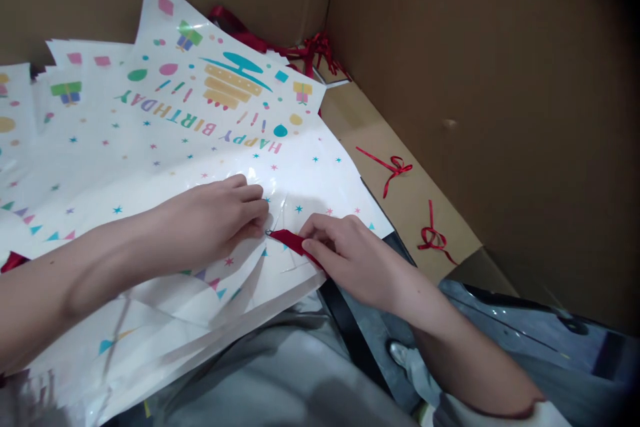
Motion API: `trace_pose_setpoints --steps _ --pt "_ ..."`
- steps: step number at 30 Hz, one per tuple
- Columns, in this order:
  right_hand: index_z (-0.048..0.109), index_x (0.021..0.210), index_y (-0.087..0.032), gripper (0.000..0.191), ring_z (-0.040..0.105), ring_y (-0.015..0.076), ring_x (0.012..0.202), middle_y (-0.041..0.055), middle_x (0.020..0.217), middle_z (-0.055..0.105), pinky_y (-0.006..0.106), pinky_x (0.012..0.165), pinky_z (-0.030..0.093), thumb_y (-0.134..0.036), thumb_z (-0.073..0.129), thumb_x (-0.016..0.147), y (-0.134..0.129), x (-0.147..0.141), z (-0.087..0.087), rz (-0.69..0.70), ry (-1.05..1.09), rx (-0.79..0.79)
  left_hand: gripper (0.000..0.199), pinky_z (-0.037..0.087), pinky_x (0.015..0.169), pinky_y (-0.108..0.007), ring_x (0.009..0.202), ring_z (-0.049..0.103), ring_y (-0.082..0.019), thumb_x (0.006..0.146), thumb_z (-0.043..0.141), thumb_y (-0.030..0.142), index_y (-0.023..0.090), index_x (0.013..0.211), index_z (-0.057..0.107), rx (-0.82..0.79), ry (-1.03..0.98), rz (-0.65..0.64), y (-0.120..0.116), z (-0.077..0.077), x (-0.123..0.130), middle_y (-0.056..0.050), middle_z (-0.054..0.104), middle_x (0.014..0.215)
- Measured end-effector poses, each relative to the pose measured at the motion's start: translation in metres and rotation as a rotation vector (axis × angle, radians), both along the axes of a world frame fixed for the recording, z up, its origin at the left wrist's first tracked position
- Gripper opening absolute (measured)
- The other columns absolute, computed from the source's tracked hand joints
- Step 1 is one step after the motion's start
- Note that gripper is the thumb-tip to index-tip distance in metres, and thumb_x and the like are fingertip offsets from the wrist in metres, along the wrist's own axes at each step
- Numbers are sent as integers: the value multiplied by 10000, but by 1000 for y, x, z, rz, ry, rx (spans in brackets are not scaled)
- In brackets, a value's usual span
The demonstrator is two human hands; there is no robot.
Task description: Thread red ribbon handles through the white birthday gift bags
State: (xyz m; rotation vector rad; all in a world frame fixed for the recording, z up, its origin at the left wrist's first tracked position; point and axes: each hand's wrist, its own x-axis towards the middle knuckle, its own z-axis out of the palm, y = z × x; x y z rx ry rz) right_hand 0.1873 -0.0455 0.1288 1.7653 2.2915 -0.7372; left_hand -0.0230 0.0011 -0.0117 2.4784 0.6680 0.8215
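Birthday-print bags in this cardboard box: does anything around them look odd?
Two loose red ribbon bows lie on the cardboard, apart from the white birthday bags, and more red ribbon is tangled in the far corner. They look stray, attached to nothing visible.

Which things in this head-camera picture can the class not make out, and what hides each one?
Head view:
- The red ribbon: its run beyond the fingers is hidden by the right hand.
- What the left hand touches: covered by its fingertips.
- The ribbon's tip: too small to tell what it meets.
- The red ribbon tangle: partly hidden behind the printed plastic sheets.
- The sheets' left ends: cut off by the picture's left edge.
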Motion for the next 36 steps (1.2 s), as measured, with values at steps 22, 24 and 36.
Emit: trace_pose_setpoints --steps 22,24,36 --pt "671 951 -192 216 585 149 700 12 803 703 293 619 311 -166 465 1011 -4 -3 -2 71 -56 65 230 436 763 -318 861 555 -220 978 466 169 190 1017 691 4 -89 34 -5 -4 -3 -61 668 922" --pt "662 956 -192 215 591 153 689 13 789 702 300 616 305 -173 457 1019 -4 -4 -2 94 -90 83 222 432 764 -320 866 548 -221 974 470 162 188 1017 686 -1 -81 36 -6 -4 -3 -59 660 920" --pt "626 1021 -179 211 678 210 754 68 865 728 318 639 353 -184 417 1043 -13 -12 -2 189 -264 154 270 398 805 -325 877 491 -193 1048 403 189 147 998 665 -68 -83 45 -12 2 -3 -57 626 925"
